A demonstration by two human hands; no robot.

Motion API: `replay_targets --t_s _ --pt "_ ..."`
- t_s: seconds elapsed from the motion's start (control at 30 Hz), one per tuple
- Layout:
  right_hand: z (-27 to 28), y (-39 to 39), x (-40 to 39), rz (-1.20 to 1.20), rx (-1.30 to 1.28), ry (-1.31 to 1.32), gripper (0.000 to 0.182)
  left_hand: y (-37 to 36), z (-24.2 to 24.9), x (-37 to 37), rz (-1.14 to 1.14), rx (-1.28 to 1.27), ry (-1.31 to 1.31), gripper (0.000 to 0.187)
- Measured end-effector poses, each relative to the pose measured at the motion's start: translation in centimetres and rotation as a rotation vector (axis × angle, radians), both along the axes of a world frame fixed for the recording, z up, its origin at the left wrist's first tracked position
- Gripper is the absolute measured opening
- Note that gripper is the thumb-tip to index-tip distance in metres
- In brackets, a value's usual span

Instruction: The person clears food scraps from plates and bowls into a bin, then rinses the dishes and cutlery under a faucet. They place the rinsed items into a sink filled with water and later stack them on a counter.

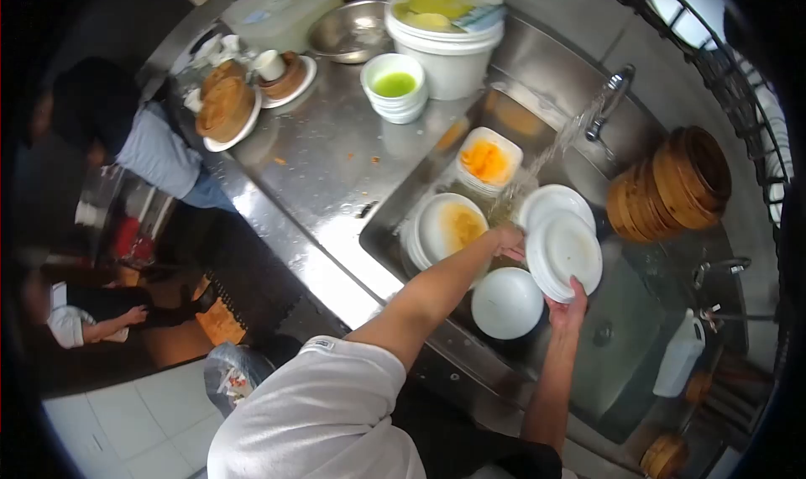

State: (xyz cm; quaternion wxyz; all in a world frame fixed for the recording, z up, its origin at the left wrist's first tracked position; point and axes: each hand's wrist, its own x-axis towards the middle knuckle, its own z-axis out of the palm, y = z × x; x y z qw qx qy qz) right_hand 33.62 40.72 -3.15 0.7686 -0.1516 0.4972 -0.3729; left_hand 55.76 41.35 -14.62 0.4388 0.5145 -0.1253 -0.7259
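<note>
My right hand (569, 304) grips the lower rim of a stack of white plates (564, 252), held tilted over the steel sink (382, 219). My left hand (509, 240) reaches to the left edge of that stack, fingers curled against it; what it grips is hidden. Water (546, 156) runs from the tap (611, 97) onto the plates. A round white plate or bowl (506, 303) lies below my hands. More soiled white plates (449, 227) and a square dish with orange residue (487, 160) stand in the sink to the left.
Bamboo steamer baskets (672, 185) are stacked right of the tap. The counter (327, 151) holds a bowl of green liquid (393, 84), a white bucket (449, 34), a metal bowl (348, 30) and steamers on plates (225, 105). A white jug (678, 355) stands right. Other people (101, 126) are at left.
</note>
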Motion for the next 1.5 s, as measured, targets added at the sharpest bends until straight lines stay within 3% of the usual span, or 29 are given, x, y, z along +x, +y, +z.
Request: replay_targets --t_s 0.1,0.2,0.3,0.37,0.4,0.47,0.57,0.6,0.63,0.7,0.77,0.8,0.83,0.93,1.03,1.1,1.2,1.27,1.37,1.5 --pt "-2.7 -1.7 1.8 -0.008 0.016 -0.02 0.056 6.4 7.5 3.0 -0.018 -0.102 -0.136 0.041" --pt "-7.9 -4.3 3.7 -0.046 -0.023 -0.076 0.062 14.4 15.8 6.6 0.038 -0.218 -0.288 0.035" --pt "-13.1 -7.1 5.0 -0.047 -0.117 -0.083 0.056 22.5 18.1 13.9 0.173 -0.25 -0.567 0.032" --pt "-16.1 -10.6 2.1 0.287 -0.127 0.179 0.046 27.8 20.4 20.6 0.378 -0.165 -0.869 0.031" --pt "-13.6 -11.9 1.3 0.409 0.112 0.177 0.041 30.6 21.0 24.7 0.577 -0.15 -1.014 0.024" --pt "-7.8 -11.1 -0.3 0.551 -0.028 0.541 0.031 36.1 21.8 34.1 0.825 -0.026 -1.564 0.018" --pt "0.8 -4.5 4.6 0.284 -0.414 0.623 0.025 43.3 21.6 48.7 1.063 0.235 -1.781 0.031" --pt "1.7 -2.2 7.2 0.25 -0.54 0.587 0.02 44.2 22.1 51.8 1.037 0.353 -1.784 0.037" --pt "4.9 1.0 11.9 0.299 -0.512 0.602 0.02 45.0 21.0 55.3 0.999 0.496 -1.91 0.041" --pt "5.8 5.5 20.9 0.471 -0.612 0.52 0.024 44.3 23.3 57.2 1.053 0.255 -1.222 0.043" --pt "9.1 11.8 31.9 0.731 -0.614 0.303 0.02 43.7 24.8 57.1 0.905 0.229 -1.128 0.044" --pt "9.1 13.8 37.3 0.861 -0.61 0.216 0.019 44.0 25.2 57.7 0.835 0.214 -1.087 0.045" --pt "8.9 15.9 42.7 0.96 -0.671 0.189 0.021 44.7 21.4 62.0 0.811 0.265 -1.104 0.04" --pt "11.5 23.2 56.7 1.126 -0.561 -0.047 0.041 44.3 22.9 61.1 0.701 0.326 -1.336 0.041" --pt "9.5 25.9 64.7 1.186 -0.487 0.122 0.046 44.3 22.4 61.5 0.679 0.283 -1.393 0.043" --pt "9.0 26.7 66.1 1.257 -0.493 0.241 0.044 44.3 23.8 60.4 0.676 0.314 -1.426 0.044" --pt "8.8 27.8 65.5 1.093 -0.543 0.057 0.047 44.1 23.9 60.1 0.715 0.211 -1.356 0.04" --pt "8.9 27.2 63.7 1.028 -0.492 -0.018 0.049 43.3 26.8 56.9 0.689 0.206 -1.361 0.036" --pt "10.6 25.8 57.9 0.953 -0.371 -0.104 0.046 41.2 27.3 52.0 0.597 0.134 -1.308 0.037" --pt "8.4 24.0 47.2 0.675 -0.462 0.112 0.053 39.2 25.2 46.2 0.446 -0.031 -1.154 0.036"
